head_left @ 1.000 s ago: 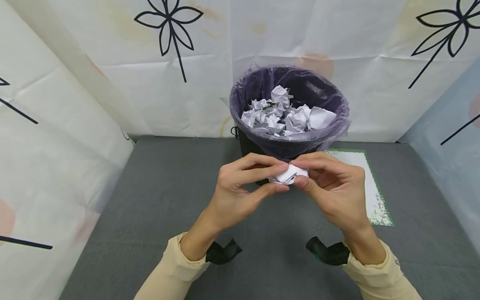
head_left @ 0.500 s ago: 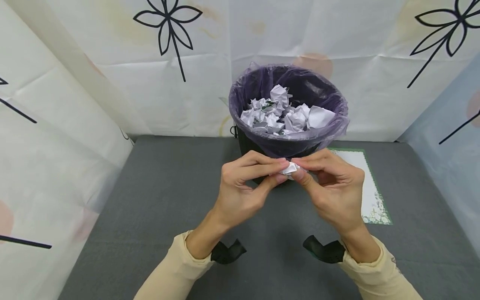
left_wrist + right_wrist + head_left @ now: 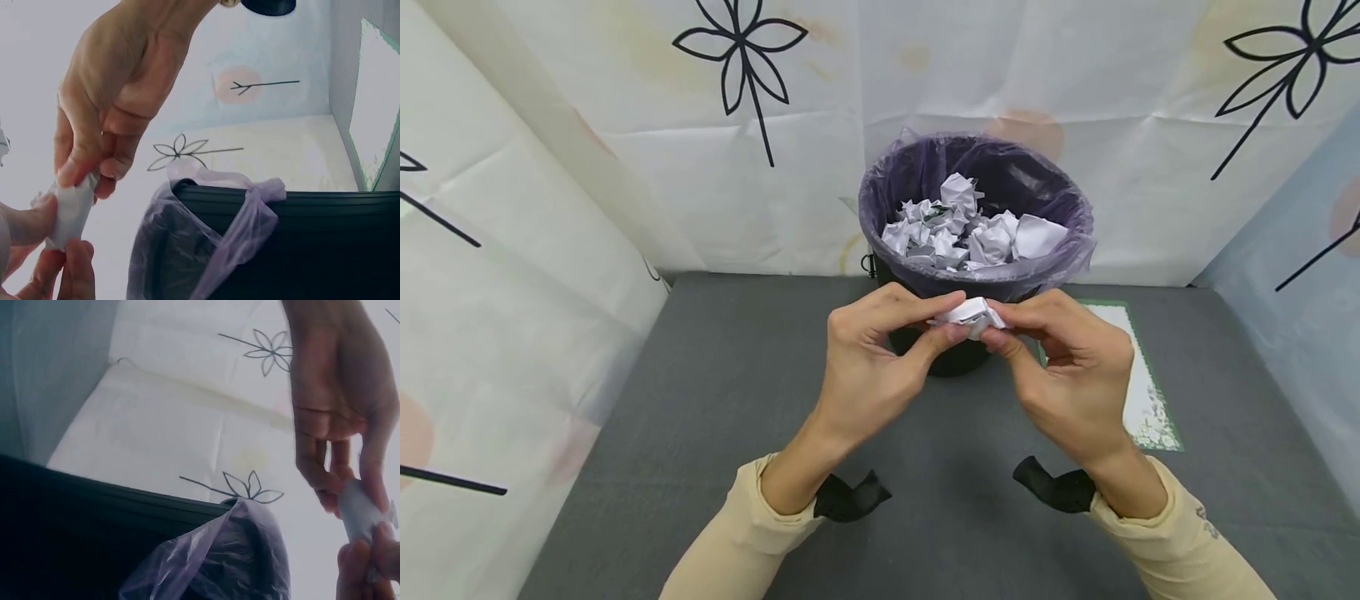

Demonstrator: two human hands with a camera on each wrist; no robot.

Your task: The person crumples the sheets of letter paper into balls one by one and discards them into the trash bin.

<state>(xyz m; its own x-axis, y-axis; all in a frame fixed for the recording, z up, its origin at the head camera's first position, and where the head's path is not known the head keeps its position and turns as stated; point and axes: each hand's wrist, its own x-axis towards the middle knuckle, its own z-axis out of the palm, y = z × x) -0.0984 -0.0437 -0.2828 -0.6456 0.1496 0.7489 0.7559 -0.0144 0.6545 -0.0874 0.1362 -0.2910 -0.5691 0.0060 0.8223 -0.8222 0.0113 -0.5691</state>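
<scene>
Left hand (image 3: 874, 367) and right hand (image 3: 1072, 367), barely parted, pinch crumpled paper (image 3: 972, 311) from nine and three o'clock, seemingly for steadiness.

A grey tabletop (image 3: 700, 400) spans the base of the area. On it, at right, lies a green-bordered sheet (image 3: 1142, 400) with floral print, partly hidden. The creased white backdrop (image 3: 805, 208) bears two black-outlined flowers (image 3: 741, 40) and a peach spot (image 3: 1030, 129). The right-hand panel (image 3: 1292, 183) appears pale blue.
</scene>
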